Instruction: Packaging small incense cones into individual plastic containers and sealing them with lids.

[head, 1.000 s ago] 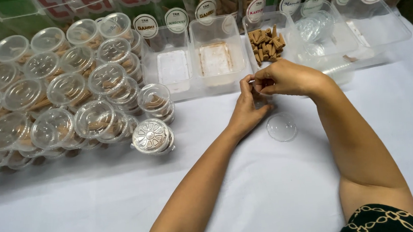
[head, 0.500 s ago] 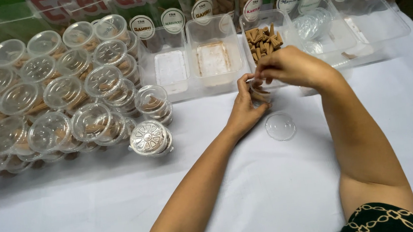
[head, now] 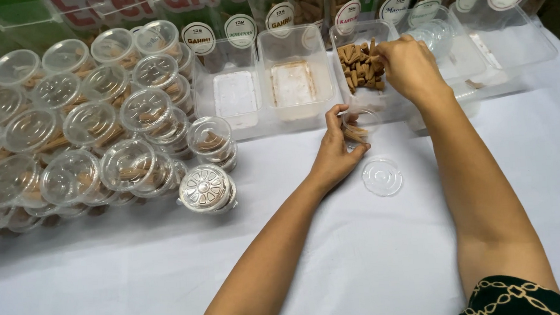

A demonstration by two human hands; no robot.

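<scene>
Left hand (head: 334,151): fingers curled around a small clear plastic cup (head: 359,125) standing on the surface (head: 361,249), thumb and fingers gripping its near side. The cup is open-topped and holds a few brown incense cones. Right hand (head: 409,64): reached forward into a clear rectangular tub (head: 360,99), fingertips bunched over the heap of brown incense cones (head: 359,64) inside; whether a cone is pinched between them cannot be told from this angle.

A loose round clear lid (head: 382,176) lies flat on the surface just beside the left hand, on its right, apart from the cup.

Left of the cone tub stand two more clear tubs (head: 266,84), side by side, each with only a pale residue on its floor. Further clear trays (head: 504,40) sit to the right, one containing a stack of clear lids (head: 432,36).

At far left, a large cluster of lidded cups (head: 74,123) filled with cones is stacked in layers. At its near right edge one cup lies on its side, its ribbed base (head: 205,188) facing the camera. Labelled packets (head: 349,10) stand along the back.
</scene>
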